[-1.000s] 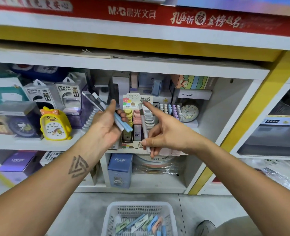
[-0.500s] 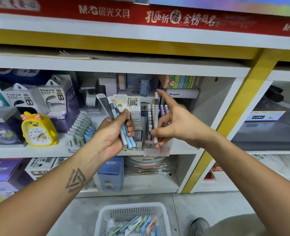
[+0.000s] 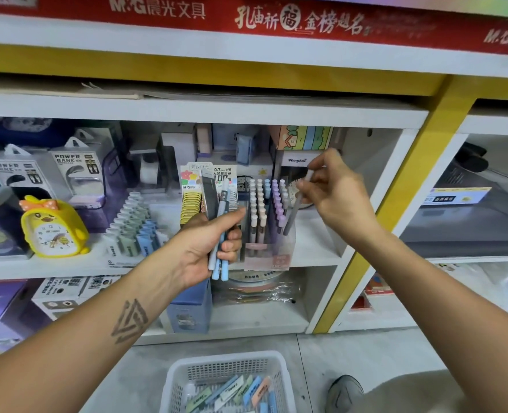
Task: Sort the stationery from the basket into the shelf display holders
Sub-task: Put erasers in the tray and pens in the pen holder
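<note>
My left hand (image 3: 209,242) grips a bunch of pens (image 3: 217,222), grey, white and light blue, upright in front of the shelf. My right hand (image 3: 333,192) pinches a single grey pen (image 3: 296,208) near its top; the pen slants down with its lower end at the right edge of the clear pen display holder (image 3: 266,231), which is filled with several pastel-capped pens. A white mesh basket (image 3: 225,371) on the floor below holds several pastel stationery pieces (image 3: 240,391).
Left of the pen holder stand a lead-refill display box (image 3: 193,198) and a tiered rack of erasers (image 3: 133,228). A yellow duck clock (image 3: 53,228) and power bank boxes (image 3: 71,174) fill the shelf's left. A yellow post (image 3: 395,204) bounds the bay on the right.
My right hand has moved right and up with its pen, swinging the pen's lower end to the pen holder's right side. My left hand kept its bunch, now more upright.
</note>
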